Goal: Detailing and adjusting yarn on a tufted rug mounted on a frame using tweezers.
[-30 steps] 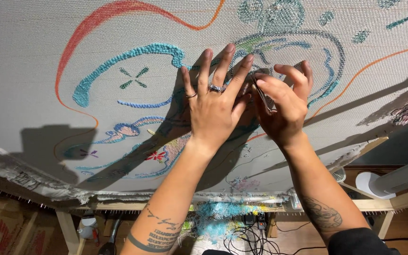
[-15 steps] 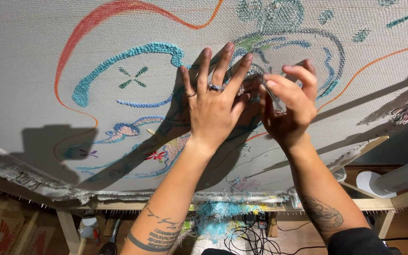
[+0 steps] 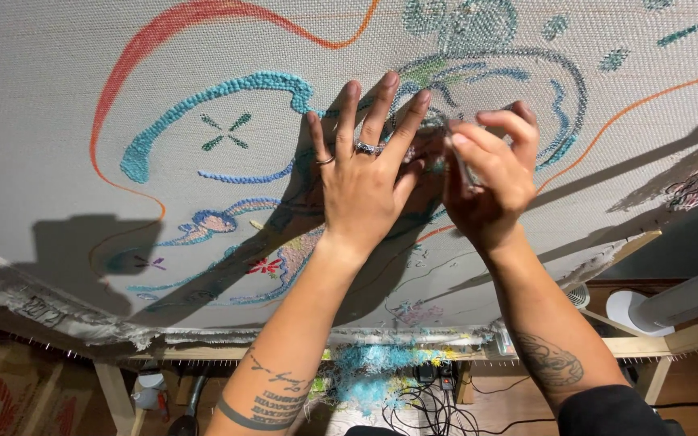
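The left hand [image 3: 365,182] stays spread flat on the stretched canvas [image 3: 82,73] near its middle. The right hand [image 3: 490,173], pinching a small metal tool [image 3: 464,165], has tipped it more upright against the teal yarn loops [image 3: 252,85], suggesting continued trimming.

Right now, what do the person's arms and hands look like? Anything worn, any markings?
Left hand: two silver rings, one chunky on the middle finger, one thin on the neighbouring finger. Left forearm bare, with dark line tattoos: script, blocks of text and a band. Right hand: no rings visible. Right forearm carries a round dark tattoo; a dark sleeve starts near the elbow.
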